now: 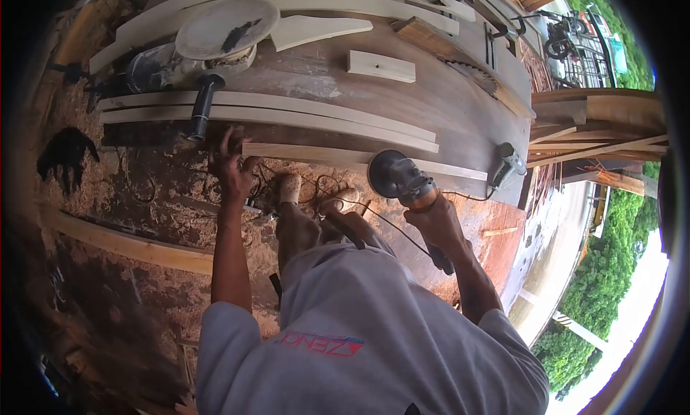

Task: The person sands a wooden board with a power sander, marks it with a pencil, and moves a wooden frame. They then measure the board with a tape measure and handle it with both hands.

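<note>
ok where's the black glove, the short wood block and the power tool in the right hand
black glove (pixel 67 153), head view, near its middle
short wood block (pixel 388 68), head view, broad face
power tool (pixel 410 182), head view, body beside the disc

The brown desk (pixel 302 71) spans the upper middle of the view; beyond its right edge, long timbers (pixel 596 131) are stacked, and a parked motorcycle (pixel 559 43) is visible at the upper right. The reddish-brown floor (pixel 154 188) is strewn with pale wood shavings, most heavily at the left, where a long plank (pixel 129 240) lies across it. The right side of the work area is open to daylight, exposing pale paved ground (pixel 552 251) and dense green foliage (pixel 600 300) beside a white, overexposed area; the far left is dim.
</note>
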Demonstrator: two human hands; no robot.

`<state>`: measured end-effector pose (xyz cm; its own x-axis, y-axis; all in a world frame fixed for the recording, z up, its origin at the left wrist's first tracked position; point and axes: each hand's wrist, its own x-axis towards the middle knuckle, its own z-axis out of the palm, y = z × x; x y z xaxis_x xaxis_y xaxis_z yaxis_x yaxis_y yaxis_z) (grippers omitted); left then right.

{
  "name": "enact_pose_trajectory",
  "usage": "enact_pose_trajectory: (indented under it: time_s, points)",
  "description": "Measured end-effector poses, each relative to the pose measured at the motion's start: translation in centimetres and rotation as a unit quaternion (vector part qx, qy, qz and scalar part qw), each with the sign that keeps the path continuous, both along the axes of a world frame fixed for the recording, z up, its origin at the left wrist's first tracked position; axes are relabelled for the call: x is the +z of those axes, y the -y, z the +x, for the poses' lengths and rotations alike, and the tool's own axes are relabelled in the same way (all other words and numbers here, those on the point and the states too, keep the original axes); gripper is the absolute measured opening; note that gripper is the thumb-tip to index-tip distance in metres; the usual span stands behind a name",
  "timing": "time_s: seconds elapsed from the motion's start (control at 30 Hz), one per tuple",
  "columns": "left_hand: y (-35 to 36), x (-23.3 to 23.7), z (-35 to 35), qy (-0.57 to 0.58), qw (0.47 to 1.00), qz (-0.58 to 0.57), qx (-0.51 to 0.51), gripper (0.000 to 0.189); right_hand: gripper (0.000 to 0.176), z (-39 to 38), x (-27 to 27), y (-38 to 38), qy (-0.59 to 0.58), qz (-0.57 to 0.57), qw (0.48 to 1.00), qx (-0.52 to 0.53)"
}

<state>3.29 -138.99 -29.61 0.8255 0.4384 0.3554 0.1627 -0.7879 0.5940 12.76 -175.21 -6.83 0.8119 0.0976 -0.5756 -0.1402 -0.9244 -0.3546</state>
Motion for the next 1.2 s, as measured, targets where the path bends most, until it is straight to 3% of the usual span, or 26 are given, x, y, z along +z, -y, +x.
enact_pose_trajectory:
  time_s: [0.1,0.2,0.37,0.43,0.57,0.77,0.93,1.2]
  points:
    - [-0.2,-0.4,0.0,0.014,0.999,0.038,0.006,0.044,0.044,-0.6,-0.4,-2.3,-0.002,0.009,1.000,0.022]
    - [-0.2,-0.9,0.0,0.064,0.996,-0.055,-0.021,0.035,0.045,-0.8,-0.5,-4.9,0.000,0.015,0.999,0.045]
    - [0.0,-1.4,-0.3,0.051,0.997,-0.049,0.012,0.039,0.045,-1.1,0.0,-9.6,-0.016,0.044,0.995,0.086]
    - [-0.1,-1.4,-0.3,0.075,0.989,-0.122,-0.024,0.039,0.044,-1.1,-0.3,-10.9,-0.011,0.039,0.993,0.108]
    - [0.1,-1.5,-0.6,0.066,0.996,-0.064,0.004,0.037,0.043,-1.2,-0.7,-13.6,-0.006,0.012,0.991,0.132]
    - [-0.1,-1.7,-0.6,0.129,0.988,-0.083,-0.006,0.038,0.044,-1.1,-1.4,-16.8,-0.014,0.030,0.983,0.179]
    - [0.2,-1.9,-0.6,0.085,0.995,-0.042,0.020,0.042,0.046,-1.0,-1.2,-20.0,-0.008,0.058,0.973,0.222]
    - [0.4,-1.6,-0.3,0.115,0.990,-0.082,0.016,0.037,0.050,-1.0,-0.6,-20.5,-0.019,0.007,0.973,0.229]
